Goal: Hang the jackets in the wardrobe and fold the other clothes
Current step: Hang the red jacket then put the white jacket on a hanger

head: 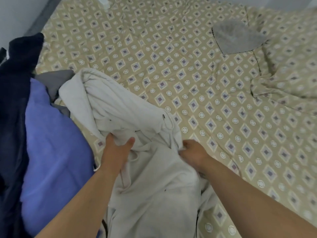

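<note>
- Cream fleece is bunched in both my fists: my left hand [118, 150] reaches forward from a bare forearm. Its thumb is spread to the right over a fold, and the fingers are dug into the cloth and out of sight.
- My right hand [193, 155] lies knuckles up just beside the left. Its fingers are curled down into the same cloth and pinch a ridge of it.
- What I hold is the cream hooded top [154, 186]. It is crumpled and thick, and its drawstrings trail across the front.
- It lies on the near left part of the bedspread [214, 93], which is beige with diamond and ring prints. One end is rolled away from me and the rest hangs toward me.
- A violet-blue garment [51, 152] is heaped at the bedspread's left edge, touching the top.
- A navy garment [15, 83] is piled further left, and a grey garment [56, 79] peeks out behind the violet-blue one.
- A grey cloth [238, 38] lies flat on the bedspread's far right, well apart from my hands.
</note>
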The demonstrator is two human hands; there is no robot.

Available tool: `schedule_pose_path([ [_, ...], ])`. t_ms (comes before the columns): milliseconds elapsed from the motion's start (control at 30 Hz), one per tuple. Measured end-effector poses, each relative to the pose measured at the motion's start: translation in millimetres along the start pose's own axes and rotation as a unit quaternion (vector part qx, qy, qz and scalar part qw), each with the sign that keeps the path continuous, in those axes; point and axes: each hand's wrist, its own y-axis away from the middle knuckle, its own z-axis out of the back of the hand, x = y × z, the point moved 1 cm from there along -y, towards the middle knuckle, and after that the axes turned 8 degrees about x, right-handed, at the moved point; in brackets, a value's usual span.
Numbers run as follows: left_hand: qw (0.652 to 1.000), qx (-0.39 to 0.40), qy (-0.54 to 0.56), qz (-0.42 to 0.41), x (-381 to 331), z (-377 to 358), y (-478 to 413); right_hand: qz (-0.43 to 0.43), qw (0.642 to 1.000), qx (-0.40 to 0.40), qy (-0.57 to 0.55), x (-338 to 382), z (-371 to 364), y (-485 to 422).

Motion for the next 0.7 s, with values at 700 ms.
schedule_pose_path([
  [700, 0.888, 0.015, 0.423, 0.181, -2, -13, 38, -0.049, 0.98, 0.071, -0.177, 30, -23, 3],
])
